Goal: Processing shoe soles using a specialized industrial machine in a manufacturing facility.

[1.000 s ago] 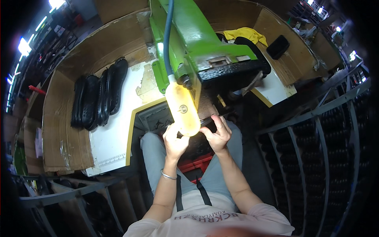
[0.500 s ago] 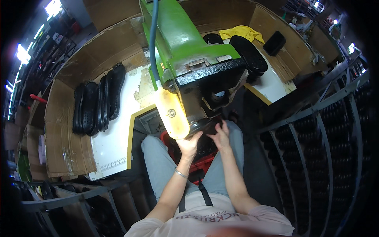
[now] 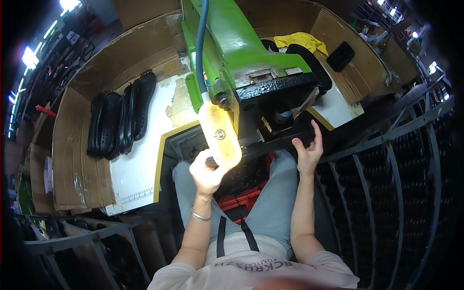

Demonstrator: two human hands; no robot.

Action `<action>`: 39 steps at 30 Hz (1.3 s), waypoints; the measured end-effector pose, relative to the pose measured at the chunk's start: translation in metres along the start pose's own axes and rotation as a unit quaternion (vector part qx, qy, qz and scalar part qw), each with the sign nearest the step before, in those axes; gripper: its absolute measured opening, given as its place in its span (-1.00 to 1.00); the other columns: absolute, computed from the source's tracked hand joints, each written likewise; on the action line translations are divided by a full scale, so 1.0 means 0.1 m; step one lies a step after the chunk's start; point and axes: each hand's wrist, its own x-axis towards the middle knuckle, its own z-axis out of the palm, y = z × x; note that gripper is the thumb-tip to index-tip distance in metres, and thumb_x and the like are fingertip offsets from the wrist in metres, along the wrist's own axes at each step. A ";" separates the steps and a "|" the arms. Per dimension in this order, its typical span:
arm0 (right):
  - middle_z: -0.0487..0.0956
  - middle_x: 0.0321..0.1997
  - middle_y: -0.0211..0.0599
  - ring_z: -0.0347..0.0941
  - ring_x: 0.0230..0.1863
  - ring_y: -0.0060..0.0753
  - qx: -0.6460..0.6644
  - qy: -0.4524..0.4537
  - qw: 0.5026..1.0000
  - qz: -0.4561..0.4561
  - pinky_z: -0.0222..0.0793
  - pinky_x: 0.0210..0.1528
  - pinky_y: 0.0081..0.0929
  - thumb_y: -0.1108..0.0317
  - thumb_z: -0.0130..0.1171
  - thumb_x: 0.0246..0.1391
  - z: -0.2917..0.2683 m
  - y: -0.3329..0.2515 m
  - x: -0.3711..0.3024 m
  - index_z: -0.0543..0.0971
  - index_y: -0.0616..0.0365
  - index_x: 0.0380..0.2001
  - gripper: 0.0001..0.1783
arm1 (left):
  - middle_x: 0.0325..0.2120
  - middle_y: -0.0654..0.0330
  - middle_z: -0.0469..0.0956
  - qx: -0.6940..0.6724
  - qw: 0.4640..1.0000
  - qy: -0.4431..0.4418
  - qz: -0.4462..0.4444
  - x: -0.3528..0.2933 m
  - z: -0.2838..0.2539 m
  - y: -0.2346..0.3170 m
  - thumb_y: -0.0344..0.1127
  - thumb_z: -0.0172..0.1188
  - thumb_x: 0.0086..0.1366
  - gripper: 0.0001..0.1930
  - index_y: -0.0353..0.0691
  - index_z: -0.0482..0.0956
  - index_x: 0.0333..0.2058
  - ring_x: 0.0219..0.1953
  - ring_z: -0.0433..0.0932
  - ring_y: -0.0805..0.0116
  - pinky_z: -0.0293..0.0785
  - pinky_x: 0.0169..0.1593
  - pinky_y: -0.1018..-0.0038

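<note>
While the green machine (image 3: 241, 43) takes up the middle of the white bench (image 3: 140, 169), the person sits close under its black head (image 3: 278, 89) with both hands raised to the dark piece lying on the black plate (image 3: 270, 140) below it. Judged from how things lie, the work stands at the stage of setting a piece in place: a row of black shoe soles (image 3: 118, 121) waits on the bench to the person's left, well apart from the machine, and another black sole (image 3: 309, 60) lies behind the head, near a yellow cloth (image 3: 299, 41).

The left hand (image 3: 207, 171) is curled, fingers bent in toward the near edge of the plate, just under the yellowish lamp cover (image 3: 221, 133) that hangs from the machine (the cover hides the fingertips, so it cannot be told whether they pinch anything). The right hand (image 3: 308, 147) is fairly wide, fingers spread and upright, its fingertips touching the right end of the dark piece at the plate's edge; it steadies rather than clasps. A red crate (image 3: 246, 198) shows between the person's knees, below the plate. Cardboard sheets (image 3: 72, 159) wall in the bench on the left.
</note>
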 end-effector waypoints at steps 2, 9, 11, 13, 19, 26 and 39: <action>0.43 0.09 -0.17 0.43 -0.03 -0.43 0.022 -0.037 0.999 -0.004 0.37 0.05 -0.56 0.49 0.42 -0.11 0.08 -0.08 -0.06 0.30 0.27 0.20 -0.22 | -0.41 0.10 0.60 -0.009 0.999 0.027 -0.022 -0.03 -0.12 0.13 -0.66 0.40 -0.09 -0.66 -0.40 0.50 -0.30 -0.36 0.59 0.44 0.56 -0.23 0.53; 0.37 0.21 0.04 0.49 -0.01 -0.33 0.106 -0.104 0.989 -0.014 0.47 0.02 -0.48 0.62 0.36 -0.11 0.45 -0.23 -0.38 0.30 0.34 0.14 -0.29 | -0.40 0.25 0.45 -0.054 0.996 0.077 0.004 -0.23 -0.81 0.18 -0.53 0.42 -0.04 -0.64 -0.31 0.42 -0.30 -0.38 0.42 0.51 0.36 -0.25 0.61; 0.36 0.20 0.00 0.47 0.02 -0.33 0.118 -0.122 0.985 -0.017 0.48 0.02 -0.47 0.62 0.40 -0.16 0.56 -0.15 -0.49 0.32 0.34 0.11 -0.28 | -0.39 0.23 0.44 -0.074 0.992 0.099 -0.004 -0.30 -1.00 0.19 -0.47 0.46 -0.04 -0.62 -0.31 0.42 -0.30 -0.38 0.41 0.51 0.33 -0.27 0.60; 0.39 0.14 -0.11 0.44 0.04 -0.36 0.105 -0.131 0.985 -0.038 0.47 0.01 -0.48 0.57 0.46 -0.22 0.67 -0.07 -0.58 0.38 0.30 0.08 -0.28 | -0.40 0.19 0.48 -0.110 0.990 0.086 -0.020 -0.38 -1.23 0.17 -0.51 0.44 -0.02 -0.60 -0.29 0.41 -0.23 -0.36 0.46 0.46 0.41 -0.21 0.58; 0.35 0.11 -0.12 0.36 0.08 -0.27 0.067 -0.127 0.985 -0.092 0.37 0.11 -0.42 0.57 0.50 -0.33 0.68 0.01 -0.58 0.40 0.26 0.06 -0.22 | -0.40 0.16 0.49 0.109 0.992 0.007 0.056 -0.34 -1.23 0.20 -0.63 0.42 -0.14 -0.56 -0.26 0.45 -0.26 -0.27 0.54 0.29 0.52 -0.06 0.36; 0.31 0.20 -0.03 0.36 0.15 -0.10 -0.007 -0.046 0.991 -0.124 0.39 0.14 -0.29 0.57 0.28 0.00 0.02 -0.11 -0.04 0.27 0.25 0.20 -0.32 | -0.55 0.11 0.48 0.287 0.940 -0.015 0.186 0.14 -0.01 0.34 -0.42 0.53 -0.24 -0.64 -0.29 0.48 -0.50 -0.48 0.48 0.19 0.42 -0.39 0.36; 0.32 0.14 -0.14 0.35 0.13 -0.22 0.046 -0.079 0.993 -0.080 0.39 0.09 -0.40 0.30 0.49 -0.16 0.26 -0.06 -0.06 0.27 0.31 0.16 -0.15 | -0.58 0.14 0.43 0.304 0.943 0.007 0.132 0.10 -0.29 0.37 -0.40 0.56 -0.28 -0.61 -0.28 0.45 -0.54 -0.53 0.43 0.26 0.38 -0.43 0.45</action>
